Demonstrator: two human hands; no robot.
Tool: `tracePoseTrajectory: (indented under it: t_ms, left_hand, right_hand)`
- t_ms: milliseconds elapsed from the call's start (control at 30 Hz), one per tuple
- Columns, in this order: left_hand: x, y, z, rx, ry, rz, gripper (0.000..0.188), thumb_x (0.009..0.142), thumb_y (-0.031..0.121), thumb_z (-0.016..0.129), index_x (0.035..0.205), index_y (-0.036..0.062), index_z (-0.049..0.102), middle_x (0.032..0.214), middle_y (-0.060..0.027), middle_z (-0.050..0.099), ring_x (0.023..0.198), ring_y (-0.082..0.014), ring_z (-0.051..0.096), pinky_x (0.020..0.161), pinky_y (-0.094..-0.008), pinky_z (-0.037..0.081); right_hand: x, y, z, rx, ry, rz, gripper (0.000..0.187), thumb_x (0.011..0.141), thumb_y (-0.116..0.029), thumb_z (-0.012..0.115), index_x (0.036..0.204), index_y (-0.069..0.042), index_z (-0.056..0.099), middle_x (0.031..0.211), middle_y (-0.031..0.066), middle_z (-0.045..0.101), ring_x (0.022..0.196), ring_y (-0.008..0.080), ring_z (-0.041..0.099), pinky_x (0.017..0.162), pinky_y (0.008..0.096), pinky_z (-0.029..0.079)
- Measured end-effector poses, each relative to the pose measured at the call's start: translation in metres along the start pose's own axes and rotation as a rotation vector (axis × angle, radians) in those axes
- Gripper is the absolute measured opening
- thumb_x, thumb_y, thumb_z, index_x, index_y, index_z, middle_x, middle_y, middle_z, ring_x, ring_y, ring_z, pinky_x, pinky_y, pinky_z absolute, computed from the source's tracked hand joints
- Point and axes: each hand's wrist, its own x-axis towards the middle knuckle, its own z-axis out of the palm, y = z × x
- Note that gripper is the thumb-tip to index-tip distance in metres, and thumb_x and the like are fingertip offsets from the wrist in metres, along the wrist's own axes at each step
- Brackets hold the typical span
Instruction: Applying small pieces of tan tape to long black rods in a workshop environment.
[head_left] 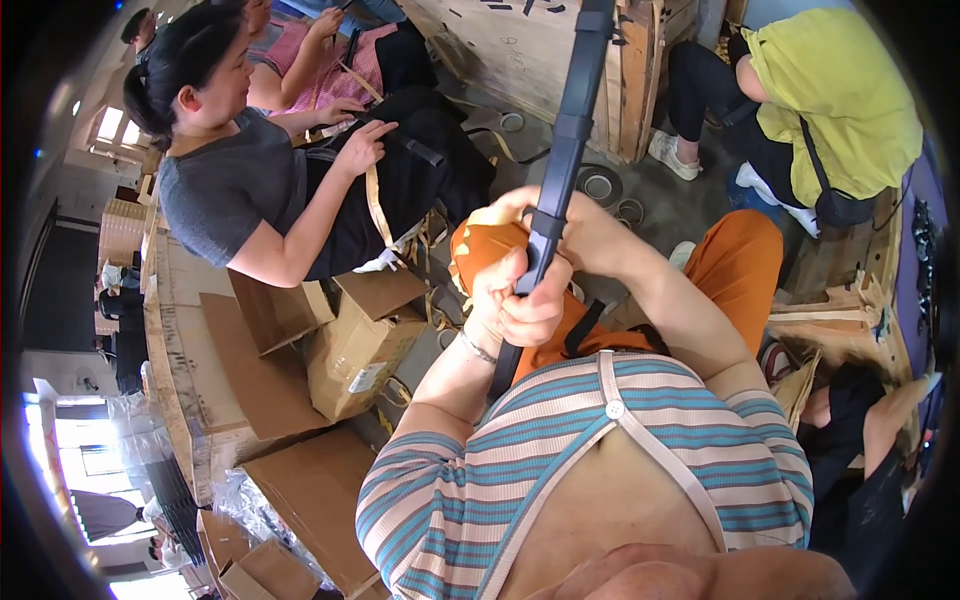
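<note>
A long dark blue-black bar (572, 125) with raised bands along it slants across my lap, from beside my shirt up past the top edge of the view. My left hand (522, 303), with a bracelet at its wrist, is wrapped round the bar's lower part. Farther up, my right hand (590, 235) grips the same bar where a band crosses it; some of its fingers are hidden behind the bar. Both hands are just above my orange trousers (735, 255).
Open cardboard boxes (365, 345) stand at my left, beside a wooden crate (185, 340). Ahead is a big wooden crate (500, 50). Tape rolls (600, 185) lie on the floor. A co-worker in grey (225, 185) sits front left; another in yellow (845, 100) bends at right.
</note>
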Motion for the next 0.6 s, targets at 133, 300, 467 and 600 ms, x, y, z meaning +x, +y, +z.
tracePoseTrajectory:
  t_ms: [133, 300, 467, 600]
  left_hand:
    - [0.003, 0.003, -0.007, -0.196, -0.068, 0.035, 0.034, 0.092, 0.031, 0.046, 0.073, 0.0025, 0.040, 0.045, 0.0044, 0.030, 0.031, -0.0043, 0.028, 0.026, -0.0173, 0.027]
    - [0.009, 0.004, -0.015, -0.297, -0.097, 0.058, 0.032, 0.092, 0.030, 0.046, 0.074, 0.0033, 0.041, 0.044, 0.0031, 0.030, 0.030, -0.0052, 0.028, 0.026, -0.0178, 0.027]
    - [0.018, -0.001, -0.017, -0.305, -0.120, 0.033, 0.034, 0.092, 0.031, 0.046, 0.072, 0.0044, 0.040, 0.044, 0.0017, 0.031, 0.029, -0.0066, 0.030, 0.027, -0.0182, 0.028]
    - [0.007, -0.001, -0.015, -0.178, 0.098, 0.103, 0.032, 0.090, 0.035, 0.049, 0.079, 0.0055, 0.040, 0.048, 0.0002, 0.035, 0.032, -0.0081, 0.034, 0.028, -0.0185, 0.031]
  right_hand:
    - [0.000, 0.007, -0.038, 0.544, -0.258, 0.210, 0.027, 0.092, -0.020, 0.047, 0.108, 0.000, 0.054, 0.089, 0.0011, 0.056, 0.079, 0.0065, 0.050, 0.067, 0.0210, 0.042]
    - [-0.008, -0.011, -0.009, 0.117, 0.107, 0.005, 0.028, 0.089, -0.026, 0.054, 0.105, -0.004, 0.054, 0.066, -0.0063, 0.044, 0.053, 0.0023, 0.034, 0.046, 0.0180, 0.025]
    - [-0.016, -0.014, -0.028, 0.386, -0.037, 0.171, 0.026, 0.087, -0.023, 0.056, 0.104, -0.004, 0.055, 0.064, -0.0066, 0.042, 0.052, 0.0025, 0.033, 0.046, 0.0169, 0.024]
    - [-0.015, -0.007, -0.034, 0.438, -0.062, 0.175, 0.027, 0.088, -0.022, 0.056, 0.107, -0.004, 0.055, 0.066, -0.0064, 0.042, 0.053, 0.0023, 0.033, 0.047, 0.0162, 0.024]
